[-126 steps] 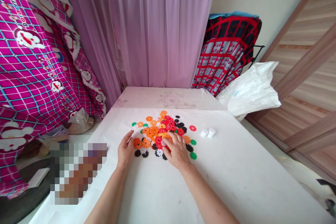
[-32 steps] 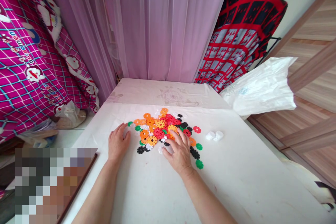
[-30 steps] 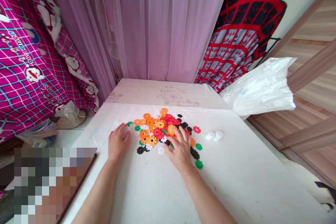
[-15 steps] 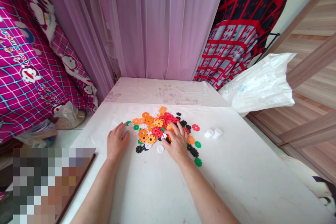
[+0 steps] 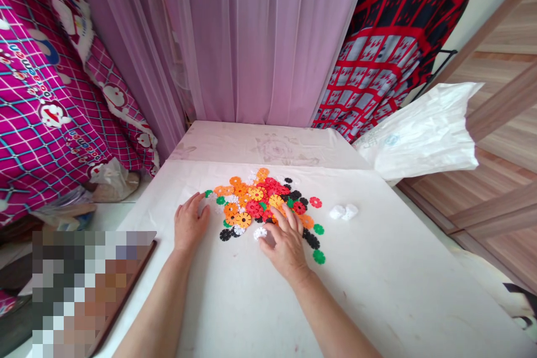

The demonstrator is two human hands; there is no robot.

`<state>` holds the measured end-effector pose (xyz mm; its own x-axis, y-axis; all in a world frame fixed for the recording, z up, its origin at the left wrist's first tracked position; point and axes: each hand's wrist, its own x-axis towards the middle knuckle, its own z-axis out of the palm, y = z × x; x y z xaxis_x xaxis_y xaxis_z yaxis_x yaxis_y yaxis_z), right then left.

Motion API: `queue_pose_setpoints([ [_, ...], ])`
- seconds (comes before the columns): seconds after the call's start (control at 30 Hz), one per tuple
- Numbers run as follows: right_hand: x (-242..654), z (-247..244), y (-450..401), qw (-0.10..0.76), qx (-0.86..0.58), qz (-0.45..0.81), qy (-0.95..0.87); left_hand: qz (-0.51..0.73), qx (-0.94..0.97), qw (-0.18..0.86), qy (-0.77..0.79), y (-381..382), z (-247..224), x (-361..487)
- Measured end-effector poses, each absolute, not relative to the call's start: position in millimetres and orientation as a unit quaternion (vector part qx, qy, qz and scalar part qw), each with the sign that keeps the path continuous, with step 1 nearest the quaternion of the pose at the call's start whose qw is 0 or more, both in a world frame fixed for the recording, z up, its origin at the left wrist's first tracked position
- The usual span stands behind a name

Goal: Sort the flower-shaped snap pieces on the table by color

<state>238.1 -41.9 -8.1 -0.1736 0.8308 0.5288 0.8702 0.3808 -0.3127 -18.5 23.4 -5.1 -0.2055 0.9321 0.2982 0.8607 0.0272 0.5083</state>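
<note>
A pile of notched, flower-shaped plastic discs [image 5: 254,208] in orange, red, yellow, black, green and white lies mid-table. My left hand [image 5: 191,222] rests open at the pile's left edge, its thumb apart from its fingers and nothing in it. On the near side of the pile, the thumb and index finger of my right hand [image 5: 287,243] close on a white snowflake disc [image 5: 260,232]. The other fingers of that hand reach over the pile's red and black discs. To the right, a small cluster of white discs [image 5: 344,212] sits apart.
A pale cloth covers the table [image 5: 235,302]. Loose green discs [image 5: 319,257] lie at the pile's right. A white plastic bag [image 5: 428,134] stands by the table's right edge. Beyond the far edge hangs a purple curtain [image 5: 251,39]; a pink patterned blanket [image 5: 62,100] is at left.
My right hand has drawn back slightly toward me from the pile, and its thumb and index finger are now at the white disc. My left hand stays by the pile.
</note>
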Motion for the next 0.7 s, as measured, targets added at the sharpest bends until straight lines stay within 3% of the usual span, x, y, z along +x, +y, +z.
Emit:
queue_pose_setpoints([
  [0.3, 235.9, -0.3, -42.0, 0.277, -0.577, 0.015, -0.768, 0.291, 0.632, 0.051, 0.717, 22.4, -4.1, -18.1],
  [0.7, 238.9, 0.3, -41.3, 0.299, -0.571, 0.006, -0.765, 0.291, 0.63, 0.05, 0.718, 22.3, -4.0, -18.6],
])
